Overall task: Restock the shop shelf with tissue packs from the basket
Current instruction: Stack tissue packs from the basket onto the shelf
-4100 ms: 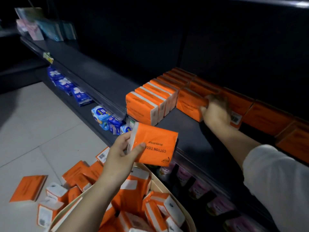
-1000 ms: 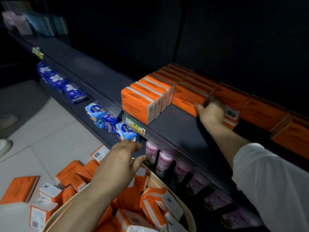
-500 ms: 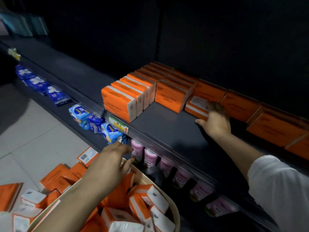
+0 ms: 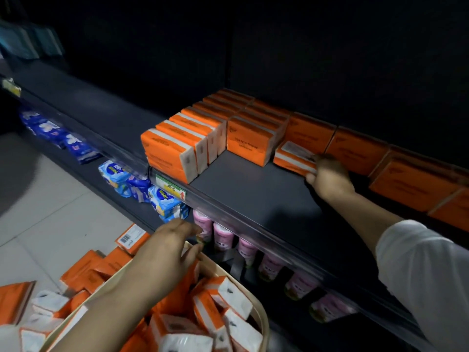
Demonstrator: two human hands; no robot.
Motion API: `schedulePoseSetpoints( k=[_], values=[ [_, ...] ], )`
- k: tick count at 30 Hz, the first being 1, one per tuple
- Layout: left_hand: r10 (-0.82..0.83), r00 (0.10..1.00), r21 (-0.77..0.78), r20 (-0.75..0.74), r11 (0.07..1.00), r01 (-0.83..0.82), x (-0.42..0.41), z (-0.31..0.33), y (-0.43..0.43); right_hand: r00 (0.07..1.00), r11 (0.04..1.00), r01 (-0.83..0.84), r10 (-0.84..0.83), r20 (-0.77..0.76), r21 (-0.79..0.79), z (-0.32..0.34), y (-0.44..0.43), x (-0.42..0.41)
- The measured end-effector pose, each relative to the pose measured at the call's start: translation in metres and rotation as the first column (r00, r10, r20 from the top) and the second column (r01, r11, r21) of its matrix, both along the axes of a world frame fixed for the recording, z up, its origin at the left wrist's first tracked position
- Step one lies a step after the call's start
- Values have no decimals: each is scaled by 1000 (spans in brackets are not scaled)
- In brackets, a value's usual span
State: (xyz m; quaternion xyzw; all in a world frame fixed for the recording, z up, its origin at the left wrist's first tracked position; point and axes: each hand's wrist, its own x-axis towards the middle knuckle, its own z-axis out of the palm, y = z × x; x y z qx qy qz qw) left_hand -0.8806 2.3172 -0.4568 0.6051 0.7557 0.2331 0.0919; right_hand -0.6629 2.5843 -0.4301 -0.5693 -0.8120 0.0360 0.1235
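**Flat pack gripped at its right end; basket stock beneath the left hand**

The flat-lying orange-and-white tissue pack [image 4: 291,156] is found on the dark metal shelf [image 4: 253,196], just right of the standing row of orange tissue packs [image 4: 251,141]. Its long axis is laid roughly along the shelf front. Its right end appears to be gripped by the right hand [image 4: 330,177], thumb at the front edge, though the fingers are left unclear by the dim light. The left hand [image 4: 167,250] is poised with fingers loosely spread and nothing in it, over the far rim of the pale round basket [image 4: 262,318]. The jumbled packs [image 4: 215,308] inside are placed below it and toward the person, far nearer this hand.
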Motion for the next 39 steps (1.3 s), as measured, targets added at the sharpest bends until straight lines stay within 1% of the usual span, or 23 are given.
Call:
schedulePoseSetpoints(
  k=[3,6,7,8,9,10,12,14,16,17,19,20,21,23,25,28,29,30,31,33,35,37,39],
  values=[
    [-17,1000,20,1,1000,17,3,2,-3,997,1000,-9,10,-71,22,8,-16,10],
    [-16,999,43,48,999,14,7,6,-5,955,997,68,-76,-287,-34,21,-36,19],
    [-14,997,56,75,998,10,8,8,-5,901,990,85,-125,-416,-113,26,-44,20],
    [-11,994,65,105,998,5,9,11,-5,809,972,52,-176,-561,-231,31,-54,20],
    [-11,991,81,132,997,0,11,14,-5,691,932,-36,-238,-683,-361,36,-66,18],
    [-11,987,101,160,995,-6,14,16,-5,596,870,-144,-304,-743,-471,42,-78,17],
    [8,971,128,240,991,-40,18,22,-5,517,735,-332,-383,-766,-591,51,-103,13],
    [37,927,129,374,987,-92,23,26,-5,499,613,-472,-407,-765,-634,56,-125,8],
    [62,820,108,568,983,-149,25,31,-3,521,517,-573,-368,-770,-635,58,-141,2],
    [63,726,97,685,980,-176,25,34,-3,555,484,-597,-326,-765,-640,58,-146,-1],
    [75,494,41,866,975,-219,24,37,-2,623,436,-609,-256,-739,-663,56,-155,-8],
    [82,403,9,912,976,-219,23,38,-3,640,419,-610,-239,-730,-672,54,-158,-12],
    [85,355,-10,931,978,-209,22,41,-4,646,408,-613,-234,-726,-677,52,-160,-15],
    [80,321,-8,944,975,-220,20,43,-5,622,411,-628,-245,-744,-661,48,-161,-20],
    [101,306,-3,947,952,-306,17,42,-4,580,443,-641,-256,-774,-627,45,-160,-25],
    [139,287,-24,948,929,-370,12,37,-1,576,572,-584,-208,-790,-576,39,-157,-36],
    [143,310,-21,940,930,-368,11,35,0,581,624,-553,-186,-792,-552,38,-155,-40],
    [148,369,-6,918,933,-360,10,33,1,572,664,-537,-167,-803,-520,38,-152,-45],
    [165,470,11,867,937,-349,9,30,1,550,703,-526,-149,-822,-479,39,-147,-49],
    [215,711,37,670,946,-321,2,22,-2,500,792,-476,-112,-859,-381,43,-131,-56],
    [203,893,64,402,967,-249,-4,16,-8,496,890,-354,-82,-864,-287,46,-107,-62],
    [125,973,22,195,991,-131,-8,12,-15,574,956,-205,-55,-817,-208,45,-85,-71],
    [51,990,-61,135,997,-43,-11,9,-20,663,983,-106,-43,-747,-150,43,-69,-81]
  ],
)
